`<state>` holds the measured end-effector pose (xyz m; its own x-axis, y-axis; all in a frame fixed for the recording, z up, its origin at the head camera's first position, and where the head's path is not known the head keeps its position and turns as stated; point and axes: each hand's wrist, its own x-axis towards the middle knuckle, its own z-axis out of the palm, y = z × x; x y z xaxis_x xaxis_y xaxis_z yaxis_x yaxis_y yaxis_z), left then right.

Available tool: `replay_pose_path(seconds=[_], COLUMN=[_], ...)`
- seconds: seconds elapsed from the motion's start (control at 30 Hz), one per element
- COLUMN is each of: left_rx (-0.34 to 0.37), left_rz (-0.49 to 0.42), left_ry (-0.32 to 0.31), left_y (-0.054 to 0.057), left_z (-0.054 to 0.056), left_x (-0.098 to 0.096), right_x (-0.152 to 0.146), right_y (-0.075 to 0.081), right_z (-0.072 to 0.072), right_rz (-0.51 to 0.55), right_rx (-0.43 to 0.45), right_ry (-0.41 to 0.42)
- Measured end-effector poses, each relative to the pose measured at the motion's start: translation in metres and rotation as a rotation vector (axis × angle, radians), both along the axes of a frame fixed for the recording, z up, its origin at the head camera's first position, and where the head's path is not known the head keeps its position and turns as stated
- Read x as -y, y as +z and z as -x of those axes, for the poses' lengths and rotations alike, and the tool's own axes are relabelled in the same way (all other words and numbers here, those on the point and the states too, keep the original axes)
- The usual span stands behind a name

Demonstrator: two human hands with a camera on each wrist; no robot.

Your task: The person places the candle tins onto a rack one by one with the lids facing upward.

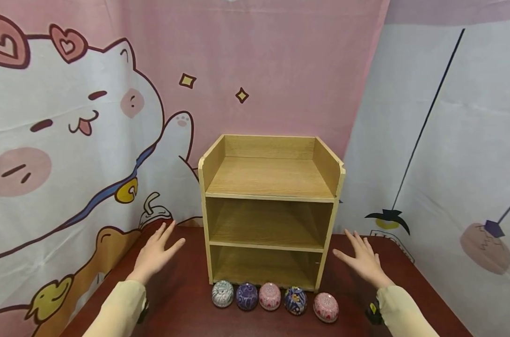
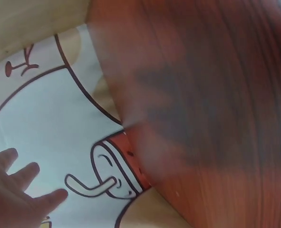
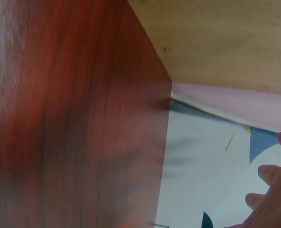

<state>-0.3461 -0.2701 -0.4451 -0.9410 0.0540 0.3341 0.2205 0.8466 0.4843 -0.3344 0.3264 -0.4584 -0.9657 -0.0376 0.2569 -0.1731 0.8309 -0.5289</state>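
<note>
My left hand point(image 1: 155, 252) is held over the table to the left of a small wooden shelf point(image 1: 272, 199), fingers spread and holding nothing. On the shelf's right side, my right hand point(image 1: 363, 259) is spread the same way, also bare. In a row along the shelf's front foot sit several small round patterned tins: a grey-white one point(image 1: 222, 294), a purple one point(image 1: 247, 296), a pink one point(image 1: 269, 296), a dark blue floral one point(image 1: 295, 300) and, at the right end, another pink one point(image 1: 325, 307). Fingers of each hand show at the edge of its wrist view.
The shelf has a top tray and two lower compartments point(image 1: 272, 224), open to the front. It stands on a dark red table point(image 1: 179, 299). A printed cloth point(image 1: 288, 70) with a cartoon cat hangs behind and along both sides.
</note>
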Motion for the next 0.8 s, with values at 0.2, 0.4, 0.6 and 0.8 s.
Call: replay_pose_path(seconds=[0.2,0.4,0.6,0.8], left_rx=[-0.068,-0.147,-0.257,-0.305], left_rz=[-0.135,-0.233,-0.334,-0.398], left_ry=[-0.062,-0.104,-0.189,-0.239], left_y=[0.007,0.014,0.016,0.018], left_z=[-0.002,-0.006,-0.010,-0.016], left_x=[-0.014,-0.032,-0.049,-0.068], right_x=[0.011,0.020,0.028,0.033], right_y=[-0.004,-0.013,-0.025,-0.033], right_z=[-0.004,-0.012,-0.020,-0.035], right_rz=[0.059,0.124,0.195,0.262], right_rx=[0.014,-0.006,0.033,0.130], right_ry=[0.031,0.056,0.092,0.109])
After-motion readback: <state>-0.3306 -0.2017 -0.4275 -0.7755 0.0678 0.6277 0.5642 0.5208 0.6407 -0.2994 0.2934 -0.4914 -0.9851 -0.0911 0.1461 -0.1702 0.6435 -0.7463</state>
